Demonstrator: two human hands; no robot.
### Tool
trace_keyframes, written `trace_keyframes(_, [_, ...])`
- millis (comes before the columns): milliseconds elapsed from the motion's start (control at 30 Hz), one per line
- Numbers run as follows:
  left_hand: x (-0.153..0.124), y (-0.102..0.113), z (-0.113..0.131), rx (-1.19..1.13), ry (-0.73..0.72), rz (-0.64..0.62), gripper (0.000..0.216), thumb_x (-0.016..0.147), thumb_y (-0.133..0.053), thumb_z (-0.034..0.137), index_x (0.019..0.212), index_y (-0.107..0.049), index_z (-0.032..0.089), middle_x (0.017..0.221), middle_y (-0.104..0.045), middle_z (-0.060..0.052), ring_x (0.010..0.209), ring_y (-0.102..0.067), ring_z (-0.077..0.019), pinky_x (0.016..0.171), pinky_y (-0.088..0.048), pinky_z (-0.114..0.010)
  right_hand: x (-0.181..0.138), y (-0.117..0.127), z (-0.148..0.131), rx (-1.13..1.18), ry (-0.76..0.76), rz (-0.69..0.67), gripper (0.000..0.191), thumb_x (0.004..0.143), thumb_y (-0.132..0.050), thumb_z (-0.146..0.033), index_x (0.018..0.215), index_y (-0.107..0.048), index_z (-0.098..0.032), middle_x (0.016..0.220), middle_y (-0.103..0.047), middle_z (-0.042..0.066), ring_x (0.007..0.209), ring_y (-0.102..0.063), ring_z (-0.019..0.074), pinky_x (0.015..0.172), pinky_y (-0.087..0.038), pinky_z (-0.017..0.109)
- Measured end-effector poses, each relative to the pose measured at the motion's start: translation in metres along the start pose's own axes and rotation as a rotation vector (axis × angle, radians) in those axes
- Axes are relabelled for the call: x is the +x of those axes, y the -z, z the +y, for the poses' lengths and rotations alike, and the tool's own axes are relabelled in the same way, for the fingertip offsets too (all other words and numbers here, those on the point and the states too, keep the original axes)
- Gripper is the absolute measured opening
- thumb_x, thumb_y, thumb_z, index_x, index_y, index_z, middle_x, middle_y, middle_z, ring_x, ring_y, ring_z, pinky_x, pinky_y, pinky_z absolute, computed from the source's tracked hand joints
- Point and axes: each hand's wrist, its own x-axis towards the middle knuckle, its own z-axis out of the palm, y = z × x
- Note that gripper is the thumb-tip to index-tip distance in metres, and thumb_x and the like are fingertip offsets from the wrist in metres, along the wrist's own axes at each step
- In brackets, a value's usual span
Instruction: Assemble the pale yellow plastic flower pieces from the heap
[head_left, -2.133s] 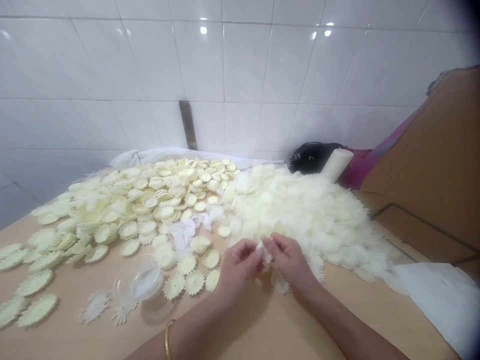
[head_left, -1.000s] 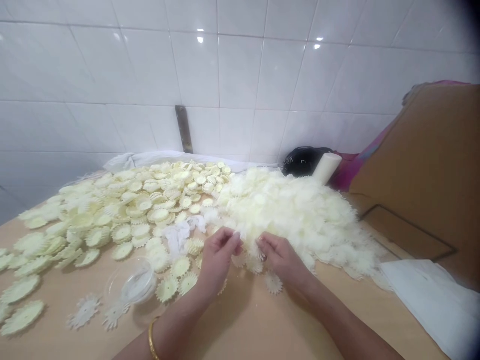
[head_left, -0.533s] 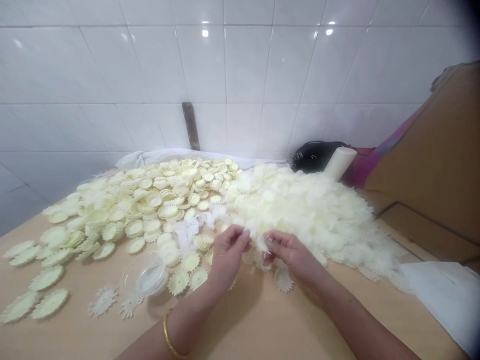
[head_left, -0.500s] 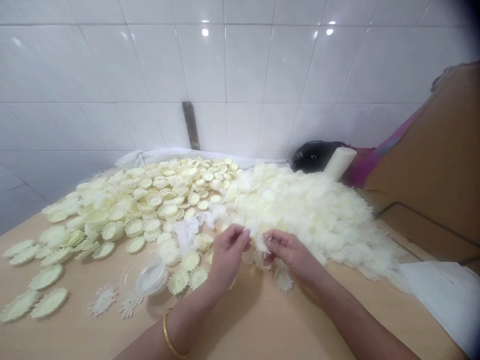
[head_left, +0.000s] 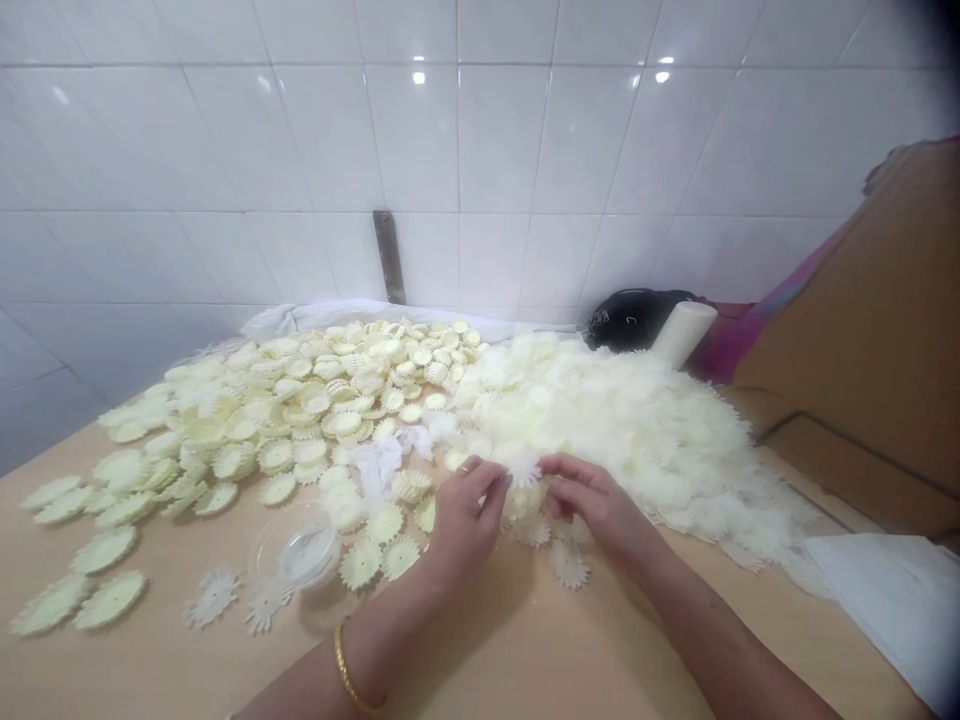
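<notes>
Both hands on one white toothed disc (head_left: 523, 472): left hand (head_left: 466, 520) & right hand (head_left: 596, 505) grip pinched shut on its edges, above counter (head_left: 525, 650).

clear plastic cup (head_left: 296, 548), black bag (head_left: 626, 317), white roll (head_left: 682, 332)

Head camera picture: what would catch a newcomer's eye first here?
The fluffy white heap of toothed petal pieces at centre right of the wooden table, with flatter yellowish toothed discs spread to its left. At the heap's near edge, the left hand and right hand pinch one small white piece between them.
</notes>
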Motion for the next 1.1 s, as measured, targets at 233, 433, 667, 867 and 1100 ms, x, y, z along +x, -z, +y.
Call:
trace_keyframes(233, [-0.004,-0.003,0.003,-0.087,0.005,-0.091,0.016,0.078,-0.047,0.023,0.083,-0.063,0.02,0.073,-0.055,-0.005,0.067,-0.05,-0.015,0.062,-0.038,-0.025,0.0,-0.01,-0.001,0.067,0.067,0.001,0.037,0.07,-0.057,-0.049,0.058,-0.043,-0.017,0.05,-0.036,-0.006,0.048,-0.032,0.007,0.048,-0.027,0.022])
trace_keyframes(433, [0.004,0.0,0.012,-0.536,0.419,-0.166,0.023,0.075,-0.052,0.037,0.083,-0.06,0.016,0.073,-0.058,-0.003,0.063,-0.054,-0.0127,0.062,-0.043,-0.025,-0.004,-0.014,-0.002,-0.145,0.13,0.022,0.035,0.076,-0.049,-0.046,0.057,-0.041,-0.017,0.051,-0.036,-0.005,0.049,-0.032,0.0078,0.046,-0.028,0.022])
trace_keyframes(667, [0.01,0.007,0.006,-0.405,0.358,0.032,0.018,0.073,-0.054,0.032,0.07,-0.06,0.016,0.064,-0.058,-0.001,0.057,-0.051,-0.0106,0.053,-0.039,-0.021,-0.004,0.002,-0.003,-0.685,0.36,0.5,0.02,0.082,-0.044,-0.034,0.087,-0.053,-0.017,0.062,-0.048,0.0,0.051,-0.042,0.0112,0.048,-0.036,0.023])
trace_keyframes(867, [0.014,0.025,0.004,-0.363,0.336,0.14,0.017,0.074,-0.052,0.031,0.066,-0.059,0.016,0.062,-0.057,0.0,0.057,-0.051,-0.0107,0.052,-0.038,-0.021,-0.002,0.003,0.011,-0.965,0.668,0.674,0.023,0.082,-0.044,-0.024,0.101,-0.054,-0.014,0.095,-0.051,0.012,0.071,-0.052,0.0167,0.054,-0.042,0.026])
trace_keyframes(1100, [-0.038,0.066,0.009,-0.127,0.321,0.189,0.019,0.078,-0.048,0.031,0.071,-0.06,0.018,0.061,-0.056,0.0,0.059,-0.051,-0.0125,0.055,-0.039,-0.023,-0.019,-0.045,0.023,-0.929,0.891,-0.001,0.018,0.082,-0.04,-0.011,0.091,-0.056,-0.015,0.081,-0.056,0.009,0.075,-0.049,0.0182,0.065,-0.042,0.031])
